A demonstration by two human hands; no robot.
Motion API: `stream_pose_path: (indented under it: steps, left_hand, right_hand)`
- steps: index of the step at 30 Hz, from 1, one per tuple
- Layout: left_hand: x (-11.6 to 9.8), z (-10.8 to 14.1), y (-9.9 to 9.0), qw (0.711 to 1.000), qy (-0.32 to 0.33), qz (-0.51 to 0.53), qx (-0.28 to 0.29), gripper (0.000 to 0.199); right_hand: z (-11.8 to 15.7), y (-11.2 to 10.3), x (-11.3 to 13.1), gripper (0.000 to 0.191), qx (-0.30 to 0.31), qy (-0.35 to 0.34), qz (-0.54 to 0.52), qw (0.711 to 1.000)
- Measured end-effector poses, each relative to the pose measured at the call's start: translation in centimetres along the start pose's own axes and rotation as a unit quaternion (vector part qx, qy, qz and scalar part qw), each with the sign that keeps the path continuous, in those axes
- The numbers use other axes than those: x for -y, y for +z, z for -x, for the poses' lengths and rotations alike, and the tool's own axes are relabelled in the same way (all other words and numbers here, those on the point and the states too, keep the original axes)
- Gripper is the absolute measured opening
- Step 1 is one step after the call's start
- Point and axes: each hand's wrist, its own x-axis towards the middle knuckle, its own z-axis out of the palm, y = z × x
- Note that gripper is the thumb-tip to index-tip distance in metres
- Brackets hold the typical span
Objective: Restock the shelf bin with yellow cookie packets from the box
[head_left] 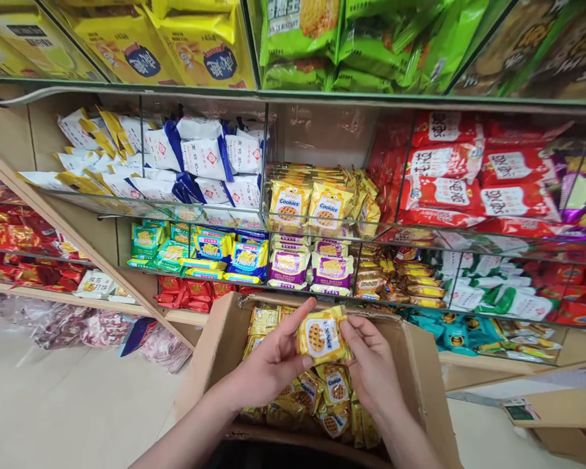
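A yellow cookie packet (322, 335) is turned sideways above an open cardboard box. Its right end is pinched between the thumb and fingers of my right hand (371, 358). At the packet's left side is my left hand (273, 358), with the index finger stretched out and the thumb apart from it, near the lower left corner. The cardboard box (422, 371) holds many similar yellow cookie packets (336, 384), lying loosely at several angles. On the shelf ahead, matching cookie packets (289, 203) stand in rows behind a clear front strip.
Glass-divided shelves rise behind the box. White packs (202, 158) are left of the cookies and red packs (444, 163) right. Purple packets (289, 266) sit below. A clear shelf strip (317, 225) runs across. Bagged goods (92, 326) lie on the left floor.
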Motion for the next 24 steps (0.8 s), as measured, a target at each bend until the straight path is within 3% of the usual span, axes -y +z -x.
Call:
stream_pose_path:
  steps: [2, 4, 7, 9, 11, 13, 16, 19, 21, 24]
  left_hand:
    - [-0.2, 0.4, 0.0, 0.999, -0.034, -0.024, -0.014, 0.074]
    - [-0.3, 0.8, 0.0, 0.997, -0.051, -0.039, -0.03, 0.075]
    - [-0.3, 1.5, -0.3, 0.998, -0.027, -0.044, -0.039, 0.073]
    - [-0.2, 2.0, -0.8, 0.998, 0.004, -0.049, -0.043, 0.068]
    - [-0.1, 2.4, -1.4, 0.997, 0.02, -0.064, -0.047, 0.058]
    - [0.4, 2.7, -2.0, 0.995, 0.016, -0.077, -0.058, 0.047]
    - [1.6, 2.9, -2.5, 0.994, 0.005, -0.082, -0.076, 0.037]
    - [2.8, 3.1, -2.7, 0.994, 0.001, -0.07, -0.086, 0.033]
    - [3.5, 3.4, -2.9, 0.995, -0.001, -0.057, -0.082, 0.031]
    - [4.0, 3.7, -3.5, 0.997, -0.008, -0.052, -0.058, 0.025]
  right_hand:
    - [0.3, -0.3, -0.1, 0.034, 0.029, -0.031, 0.04, 0.998]
    - [0.7, -0.6, 0.3, 0.047, 0.101, -0.054, 0.112, 0.987]
    - [1.0, -0.9, 3.2, 0.034, 0.171, -0.111, 0.279, 0.939]
    - [0.8, -0.5, 7.0, 0.024, 0.14, -0.236, 0.396, 0.876]
    - [0.0, 0.5, 11.9, 0.024, 0.076, -0.392, 0.481, 0.78]
    - [-1.5, 2.3, 16.7, 0.025, 0.016, -0.483, 0.547, 0.683]
    - [-4.9, 5.6, 21.7, 0.026, -0.019, -0.476, 0.675, 0.564]
    - [-8.4, 8.6, 23.6, 0.022, 0.006, -0.405, 0.79, 0.46]
    - [-9.9, 10.2, 23.8, 0.016, 0.018, -0.336, 0.848, 0.408]
    - [-10.9, 11.6, 23.8, 0.011, 0.02, -0.263, 0.894, 0.363]
